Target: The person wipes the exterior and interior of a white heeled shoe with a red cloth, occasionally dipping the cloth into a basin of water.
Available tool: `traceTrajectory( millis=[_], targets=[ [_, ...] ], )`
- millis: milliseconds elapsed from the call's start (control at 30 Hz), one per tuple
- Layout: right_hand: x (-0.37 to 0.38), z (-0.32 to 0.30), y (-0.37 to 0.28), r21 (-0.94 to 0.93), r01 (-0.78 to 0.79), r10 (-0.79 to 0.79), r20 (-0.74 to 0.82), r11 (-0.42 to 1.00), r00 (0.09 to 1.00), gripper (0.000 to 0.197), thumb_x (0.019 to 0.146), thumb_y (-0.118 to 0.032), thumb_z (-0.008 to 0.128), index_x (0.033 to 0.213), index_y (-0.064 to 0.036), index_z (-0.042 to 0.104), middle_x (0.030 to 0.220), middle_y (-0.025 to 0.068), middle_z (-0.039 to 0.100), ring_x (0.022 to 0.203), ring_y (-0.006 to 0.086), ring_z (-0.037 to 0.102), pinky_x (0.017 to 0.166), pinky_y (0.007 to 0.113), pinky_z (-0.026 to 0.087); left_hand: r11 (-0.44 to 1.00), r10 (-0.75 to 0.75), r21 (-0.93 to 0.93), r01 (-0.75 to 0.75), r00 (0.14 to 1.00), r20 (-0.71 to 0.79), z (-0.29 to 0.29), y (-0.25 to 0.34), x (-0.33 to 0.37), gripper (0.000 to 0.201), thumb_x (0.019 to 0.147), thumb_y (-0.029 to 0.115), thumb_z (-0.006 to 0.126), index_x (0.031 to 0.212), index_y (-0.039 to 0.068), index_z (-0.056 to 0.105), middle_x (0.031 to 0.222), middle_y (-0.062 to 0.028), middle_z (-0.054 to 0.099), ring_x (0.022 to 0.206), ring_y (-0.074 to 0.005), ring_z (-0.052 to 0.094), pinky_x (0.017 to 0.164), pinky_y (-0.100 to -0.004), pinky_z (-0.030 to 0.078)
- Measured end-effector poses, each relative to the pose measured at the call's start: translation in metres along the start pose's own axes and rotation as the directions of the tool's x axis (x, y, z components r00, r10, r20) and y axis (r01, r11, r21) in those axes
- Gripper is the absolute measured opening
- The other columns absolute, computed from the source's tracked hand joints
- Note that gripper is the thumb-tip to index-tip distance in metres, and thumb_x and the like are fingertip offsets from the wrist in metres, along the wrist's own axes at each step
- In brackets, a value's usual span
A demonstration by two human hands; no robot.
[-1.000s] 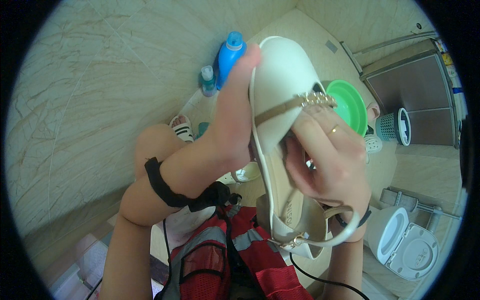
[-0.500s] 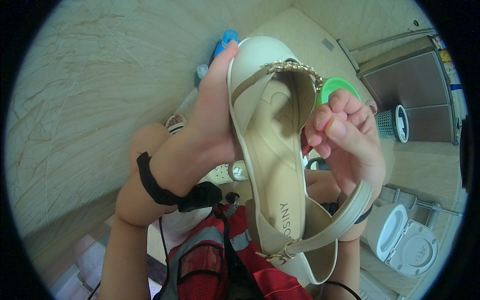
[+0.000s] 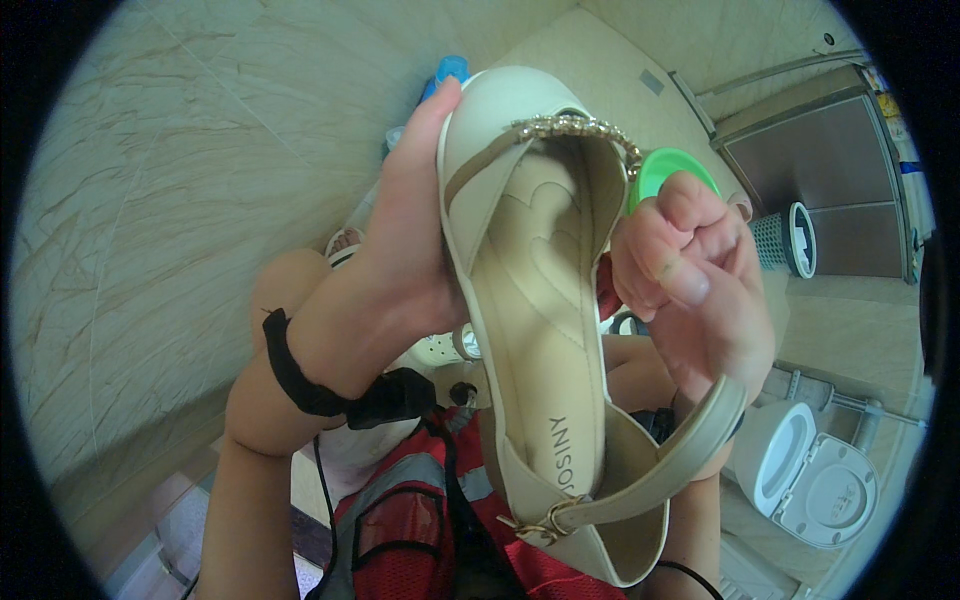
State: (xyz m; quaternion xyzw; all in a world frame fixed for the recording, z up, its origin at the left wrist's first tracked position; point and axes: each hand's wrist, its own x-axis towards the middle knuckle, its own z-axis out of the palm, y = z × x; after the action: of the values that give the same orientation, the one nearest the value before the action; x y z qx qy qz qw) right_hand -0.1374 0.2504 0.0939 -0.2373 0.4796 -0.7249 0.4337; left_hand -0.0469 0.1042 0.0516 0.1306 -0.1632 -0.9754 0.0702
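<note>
A cream ankle-strap shoe [image 3: 535, 290] fills the middle of the view, toe away from me, its padded insole facing up. A beaded trim crosses the shoe's opening, and a buckled strap loops out at the heel. My left hand [image 3: 405, 225] holds the shoe along its left side near the toe; the fingers are hidden beneath it. Right beside the shoe's other edge is my right hand [image 3: 695, 270], with fingers curled in against the thumb. Whatever those fingers hold, if anything, cannot be made out.
Behind my right hand sits a green basin [image 3: 672, 172]. A blue bottle [image 3: 450, 70] stands by the tiled wall. To the right are a toilet [image 3: 785, 460], a basket [image 3: 785, 242] and a brown cabinet [image 3: 820, 165]. Cream clogs [image 3: 440, 350] lie below the shoe.
The shoe and my left hand have shifted slightly left, baring more of the heel print. My right hand's fingers have curled in more, and the hand has turned a little.
</note>
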Motion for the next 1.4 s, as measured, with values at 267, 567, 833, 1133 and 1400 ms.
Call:
traceTrajectory(
  millis=[267,567,833,1133,1400],
  targets=[
    [0.001,0.000,-0.002,0.018,-0.019,0.019,0.025,1.000,1.000,0.031,0.072,-0.004,0.067,0.084,-0.0104,0.039,0.066,-0.0006,0.043,0.056,0.0082,0.038,0.052,0.021,0.030,1.000,0.005,-0.031,-0.002,0.995,0.101,-0.004,0.001,0.000,0.058,0.091,0.053,0.026,0.107,0.005,0.055,0.098,-0.0109,0.061,0.086,-0.0228,0.059,0.078,-0.0370,0.049],
    [0.001,0.006,-0.001,-0.015,-0.009,0.009,-0.018,1.000,1.000,0.032,0.070,-0.009,0.069,0.084,-0.0111,0.040,0.067,0.0005,0.045,0.055,0.0075,0.037,0.051,0.019,0.030,0.999,0.025,-0.038,-0.022,0.998,0.063,-0.001,0.003,-0.003,0.056,0.092,0.051,0.027,0.105,0.005,0.056,0.097,-0.0101,0.061,0.086,-0.0220,0.059,0.078,-0.0360,0.049],
    [0.000,0.000,0.001,0.022,-0.020,0.019,0.038,1.000,0.999,0.029,0.070,-0.006,0.070,0.089,-0.0091,0.049,0.071,0.0028,0.051,0.056,0.0084,0.041,0.051,0.019,0.033,0.999,0.009,-0.039,-0.005,0.995,0.096,-0.003,0.004,-0.006,0.057,0.092,0.052,0.027,0.105,0.004,0.056,0.098,-0.0106,0.061,0.087,-0.0221,0.059,0.079,-0.0358,0.049],
    [0.006,-0.021,-0.015,-0.055,0.027,-0.020,0.119,0.998,0.993,0.034,0.075,-0.017,0.070,0.100,-0.0034,0.049,0.086,0.0070,0.059,0.067,0.0092,0.048,0.058,0.019,0.037,1.000,-0.002,-0.022,0.003,0.999,0.041,0.006,0.004,-0.005,0.055,0.093,0.047,0.032,0.113,0.001,0.054,0.106,-0.0150,0.061,0.092,-0.0249,0.060,0.082,-0.0371,0.050],
    [0.102,-0.122,-0.006,-0.295,0.021,-0.010,0.039,0.955,0.999,0.026,0.084,-0.016,0.045,0.099,0.0012,0.057,0.106,0.0129,0.062,0.073,0.0096,0.051,0.073,0.024,0.043,0.993,0.067,0.106,-0.052,0.988,-0.140,-0.017,0.020,0.006,0.054,0.094,0.046,0.025,0.108,0.003,0.056,0.101,-0.0109,0.061,0.089,-0.0227,0.059,0.079,-0.0371,0.049]
  ],
)
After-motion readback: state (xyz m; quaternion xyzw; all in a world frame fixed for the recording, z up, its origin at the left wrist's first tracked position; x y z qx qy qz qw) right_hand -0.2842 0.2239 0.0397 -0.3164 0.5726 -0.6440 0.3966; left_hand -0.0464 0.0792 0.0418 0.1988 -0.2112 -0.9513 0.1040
